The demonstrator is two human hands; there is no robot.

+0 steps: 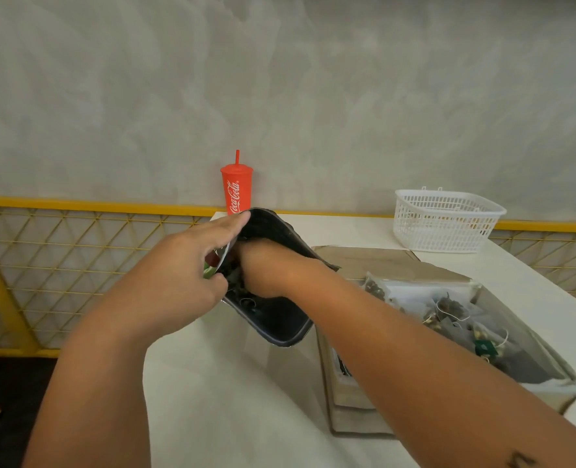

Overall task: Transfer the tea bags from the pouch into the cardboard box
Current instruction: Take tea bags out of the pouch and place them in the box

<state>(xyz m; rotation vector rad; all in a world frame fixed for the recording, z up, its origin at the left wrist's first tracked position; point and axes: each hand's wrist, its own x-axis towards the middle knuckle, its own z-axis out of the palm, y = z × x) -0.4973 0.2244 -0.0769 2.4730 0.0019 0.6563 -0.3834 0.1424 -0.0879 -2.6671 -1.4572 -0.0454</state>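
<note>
The dark foil pouch [281, 320] is pinched open by the left hand [175, 278] beside the brown cardboard box [357, 420], fingers of the right hand [268, 270] are hidden among its tea bags [242, 292], grip unreadable, and tangled strings could drag extras onto the white counter [229, 400].

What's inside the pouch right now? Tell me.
The right hand reaches into the pouch, among dark tea bags with strings. Its fingers and whatever lies beneath them are hidden.

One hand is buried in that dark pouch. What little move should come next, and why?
Probably lift the right hand out of the pouch with whatever it has gathered and swing it over the cardboard box. The left hand holds the pouch mouth open, and tea bags already lie in the box beside it.
</note>
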